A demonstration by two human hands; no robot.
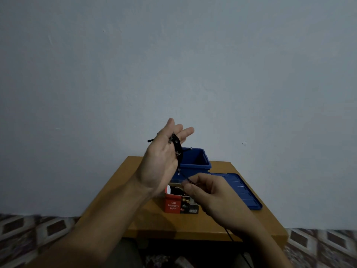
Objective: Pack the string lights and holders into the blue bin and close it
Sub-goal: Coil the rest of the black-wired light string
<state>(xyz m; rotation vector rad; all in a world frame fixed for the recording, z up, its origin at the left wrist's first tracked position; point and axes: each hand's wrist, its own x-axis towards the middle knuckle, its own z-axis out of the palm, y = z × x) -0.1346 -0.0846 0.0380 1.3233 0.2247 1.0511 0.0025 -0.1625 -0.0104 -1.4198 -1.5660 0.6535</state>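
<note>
Wooden table (154,223) holds blue bin (195,161); left hand (162,157), fingers (185,132) straight, wears string lights (176,146); right hand (208,192) pinches them

The setting looked like a plain room in a home: a bare, pale blue-grey painted wall (173,64), a small wooden table (212,225) set against it, and a diamond-patterned floor covering (38,229) on either side. A blue storage bin (195,165) and a retail box (173,205) labelled LED Decorative Lights sat on the table.

Head-worn view, forward and downward
</note>
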